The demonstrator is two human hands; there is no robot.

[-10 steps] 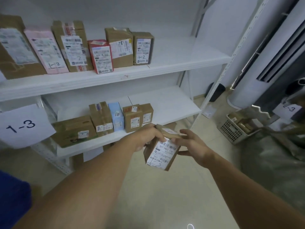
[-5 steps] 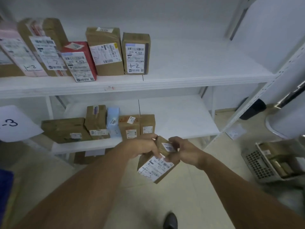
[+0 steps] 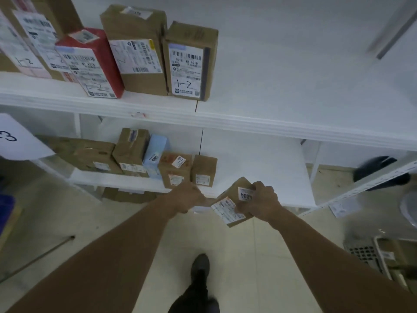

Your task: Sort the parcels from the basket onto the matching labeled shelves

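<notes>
A small brown parcel point(image 3: 228, 208) with a white shipping label and a "4004" sticker hangs tilted at the front edge of the lower shelf point(image 3: 259, 163). My right hand point(image 3: 259, 203) grips its right side. Fingers curled, my left hand point(image 3: 187, 197) sits by the parcel's left corner; blur hides whether it touches. A row of parcels point(image 3: 176, 170) stands on the lower shelf, just left of and behind the held one. Parcels marked "1-2" point(image 3: 189, 62) line the upper shelf point(image 3: 293, 91).
A paper sign ending in "3" point(image 3: 18, 138) hangs at the left. The white basket point(image 3: 370, 256) with parcels sits on the floor at the lower right. A dark object point(image 3: 379, 168) lies behind the shelf post. My shoe point(image 3: 199, 267) is on the tiled floor below.
I have stepped closer to the shelves and the view has tipped down. The parcel moved right toward the lower shelf's front edge. My left hand has slid off to its left corner.
</notes>
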